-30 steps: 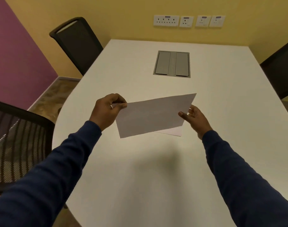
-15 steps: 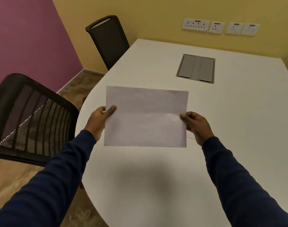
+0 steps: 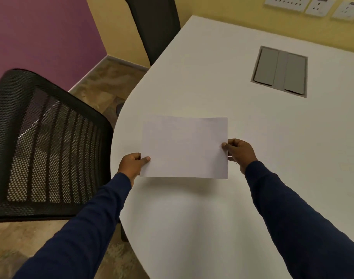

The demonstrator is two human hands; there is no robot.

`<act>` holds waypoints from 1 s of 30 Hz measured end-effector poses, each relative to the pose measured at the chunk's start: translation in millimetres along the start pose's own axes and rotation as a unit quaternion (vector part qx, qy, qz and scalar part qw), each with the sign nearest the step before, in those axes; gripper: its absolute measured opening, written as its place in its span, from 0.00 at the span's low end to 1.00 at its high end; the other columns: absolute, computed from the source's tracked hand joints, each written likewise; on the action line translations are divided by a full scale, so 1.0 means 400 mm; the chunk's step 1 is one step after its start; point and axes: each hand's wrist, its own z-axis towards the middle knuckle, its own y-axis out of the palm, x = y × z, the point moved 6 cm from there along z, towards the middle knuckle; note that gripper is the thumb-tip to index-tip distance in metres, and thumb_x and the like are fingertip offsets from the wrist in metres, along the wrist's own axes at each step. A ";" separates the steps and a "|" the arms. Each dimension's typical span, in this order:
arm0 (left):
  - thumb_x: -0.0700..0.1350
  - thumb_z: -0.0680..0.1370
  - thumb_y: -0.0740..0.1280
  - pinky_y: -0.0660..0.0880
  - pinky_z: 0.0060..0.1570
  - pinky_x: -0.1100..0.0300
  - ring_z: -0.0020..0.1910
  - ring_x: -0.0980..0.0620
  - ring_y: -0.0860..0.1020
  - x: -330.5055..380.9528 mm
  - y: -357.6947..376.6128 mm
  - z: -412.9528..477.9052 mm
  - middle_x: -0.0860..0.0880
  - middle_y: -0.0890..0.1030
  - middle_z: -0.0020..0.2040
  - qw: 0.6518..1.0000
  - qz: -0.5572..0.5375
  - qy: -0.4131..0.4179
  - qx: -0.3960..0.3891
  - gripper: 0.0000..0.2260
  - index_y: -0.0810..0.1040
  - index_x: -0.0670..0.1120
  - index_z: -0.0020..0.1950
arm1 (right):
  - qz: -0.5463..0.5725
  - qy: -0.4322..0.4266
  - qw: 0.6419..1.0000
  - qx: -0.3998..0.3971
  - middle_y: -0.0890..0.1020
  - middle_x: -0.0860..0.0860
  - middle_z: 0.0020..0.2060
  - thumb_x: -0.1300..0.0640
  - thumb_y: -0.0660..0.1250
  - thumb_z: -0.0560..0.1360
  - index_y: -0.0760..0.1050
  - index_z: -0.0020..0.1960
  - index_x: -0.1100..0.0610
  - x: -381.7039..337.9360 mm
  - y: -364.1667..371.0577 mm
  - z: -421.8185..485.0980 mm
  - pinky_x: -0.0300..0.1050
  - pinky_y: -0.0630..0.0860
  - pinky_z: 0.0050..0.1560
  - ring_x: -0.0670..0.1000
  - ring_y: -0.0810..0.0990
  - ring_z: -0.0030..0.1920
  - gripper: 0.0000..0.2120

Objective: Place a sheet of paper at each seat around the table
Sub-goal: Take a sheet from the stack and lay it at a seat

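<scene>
I hold a white sheet of paper (image 3: 185, 148) flat and level a little above the white table (image 3: 222, 218), near its curved left edge. My left hand (image 3: 132, 165) pinches the sheet's lower left edge, thumb on top. My right hand (image 3: 239, 152) grips the middle of its right edge. A soft shadow lies on the table below the sheet. Whether more sheets are stacked under the top one is hidden.
A black mesh-backed chair (image 3: 43, 146) stands close at the left of the table. A second dark chair (image 3: 154, 25) stands further back by the yellow wall. A grey cable hatch (image 3: 279, 71) is set in the tabletop. Wall sockets (image 3: 305, 4) sit at top right.
The view has swung left toward the mesh chair. The sheet went from tilted to level and now sits nearer the table's left edge, with both hands still gripping it.
</scene>
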 end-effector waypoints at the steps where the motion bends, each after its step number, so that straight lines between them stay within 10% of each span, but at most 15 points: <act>1: 0.47 0.74 0.73 0.68 0.39 0.54 0.39 0.47 0.69 -0.012 -0.008 0.027 0.47 0.72 0.40 1.000 0.014 -0.007 0.003 0.10 0.73 0.47 0.42 | -0.007 0.008 1.000 0.001 0.84 0.55 0.47 0.61 0.69 0.78 0.80 0.51 0.63 0.007 0.027 0.029 0.46 0.81 0.44 0.55 0.83 0.45 0.05; 12: 0.45 0.77 0.70 0.64 0.37 0.59 0.36 0.47 0.67 -0.103 -0.017 0.209 0.48 0.68 0.34 0.983 0.152 -0.063 0.080 0.16 0.66 0.46 0.35 | -0.074 0.093 0.993 0.007 0.83 0.54 0.44 0.58 0.70 0.76 0.78 0.40 0.56 0.103 0.202 0.256 0.56 0.82 0.55 0.55 0.80 0.44 0.07; 14: 0.47 0.78 0.70 0.69 0.43 0.59 0.45 0.45 0.74 -0.092 -0.006 0.208 0.46 0.76 0.44 0.973 0.202 -0.053 0.097 0.07 0.75 0.45 0.47 | -0.090 0.102 0.991 0.009 0.83 0.53 0.43 0.56 0.71 0.75 0.78 0.39 0.54 0.122 0.209 0.276 0.58 0.81 0.56 0.55 0.80 0.43 0.06; 18: 0.58 0.76 0.69 0.65 0.68 0.45 0.71 0.41 0.62 -0.096 0.032 0.202 0.42 0.59 0.75 0.913 0.393 0.045 0.103 0.38 0.55 0.50 0.80 | -0.128 0.108 0.986 0.015 0.84 0.52 0.42 0.53 0.71 0.74 0.79 0.39 0.51 0.144 0.207 0.300 0.58 0.81 0.57 0.55 0.80 0.41 0.05; 22: 0.71 0.75 0.58 0.50 0.75 0.42 0.79 0.40 0.46 -0.135 0.091 0.207 0.43 0.39 0.81 0.837 0.538 0.099 0.009 0.42 0.44 0.55 0.81 | -0.155 0.099 0.983 0.026 0.85 0.50 0.47 0.52 0.69 0.74 0.80 0.44 0.49 0.142 0.207 0.312 0.55 0.79 0.59 0.56 0.82 0.49 0.01; 30: 0.71 0.76 0.53 0.50 0.76 0.41 0.79 0.39 0.45 -0.137 0.097 0.217 0.43 0.38 0.80 0.813 0.576 0.084 0.009 0.40 0.41 0.56 0.81 | -0.310 0.011 0.949 0.050 0.78 0.55 0.59 0.48 0.68 0.77 0.73 0.67 0.54 0.139 0.199 0.278 0.46 0.73 0.55 0.57 0.78 0.57 0.20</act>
